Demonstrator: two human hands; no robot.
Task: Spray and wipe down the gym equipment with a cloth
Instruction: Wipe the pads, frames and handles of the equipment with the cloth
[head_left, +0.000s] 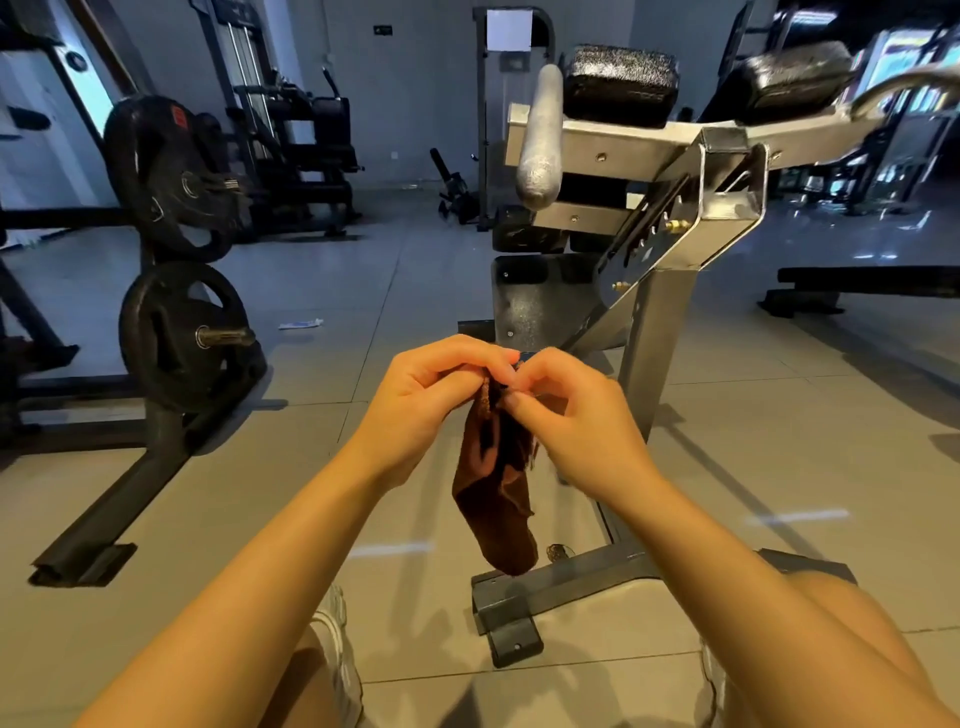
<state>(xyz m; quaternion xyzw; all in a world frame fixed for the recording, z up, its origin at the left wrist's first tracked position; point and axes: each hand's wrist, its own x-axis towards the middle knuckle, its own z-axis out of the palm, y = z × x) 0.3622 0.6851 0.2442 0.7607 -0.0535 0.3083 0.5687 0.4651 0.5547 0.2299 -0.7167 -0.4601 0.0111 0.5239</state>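
Brown cloth (497, 483) pinched by hands; steel machine (675, 218) behind.

Brown cloth (496, 493) hanging limp in folds, top edge bunched, in front of grey steel-framed gym equipment (670, 208) with black pads, standing on tiled floor

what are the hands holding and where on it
Both the left hand and right hand pinch the brown cloth at its top edge; the rest hangs free.
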